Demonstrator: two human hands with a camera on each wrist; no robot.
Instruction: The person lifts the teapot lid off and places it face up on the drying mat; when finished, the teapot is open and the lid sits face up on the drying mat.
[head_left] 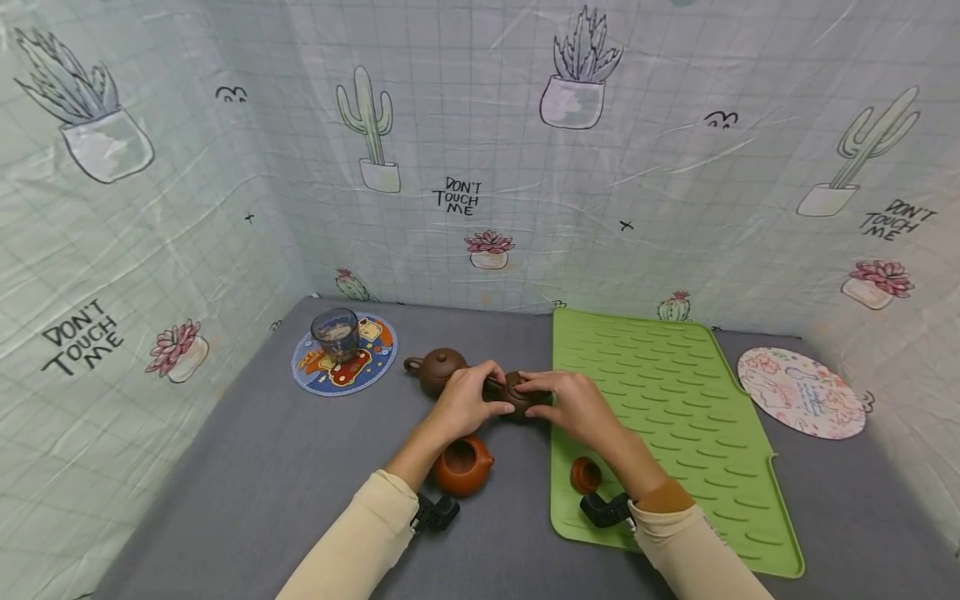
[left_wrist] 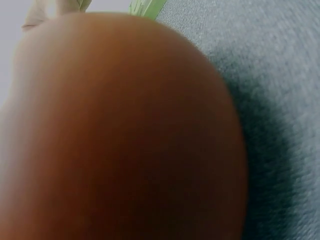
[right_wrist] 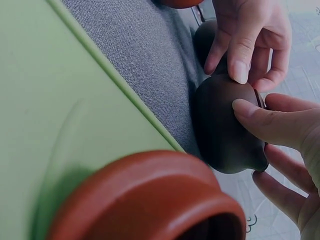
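A: Where is the handled item located?
B: A dark teapot (right_wrist: 220, 125) is held between 2 hands, just beside the left edge of the green mat (head_left: 675, 400). Whether its base is borne by the grey cloth (head_left: 337, 467) cannot be told.

A: State of the grip?
B: Clamped, on 2 sides. By the left hand (head_left: 471, 400) the teapot is pinched at its handle side, the thumb being pressed to the body. By the right hand (head_left: 573, 404) the spout side is gripped, with the thumb laid on the body and the fingers bent around the far side.

A: Adjacent items?
B: A 2nd dark teapot (head_left: 437, 373) is noted just beyond the left hand, its lid seated. An orange teapot (head_left: 463, 483), uncovered, is found near the left wrist; the left wrist view is mostly filled by a blurred brown surface. A small terracotta piece (head_left: 585, 477), its hollow exposed, is placed on the green mat near the right wrist.

A: Outlying items?
B: 1 glass (head_left: 335, 333) is stood on a round blue mat (head_left: 382, 350) at far left. 1 pink oval mat (head_left: 802, 396) is laid at far right. The work area is backed by a cactus-printed sheet (head_left: 487, 125).
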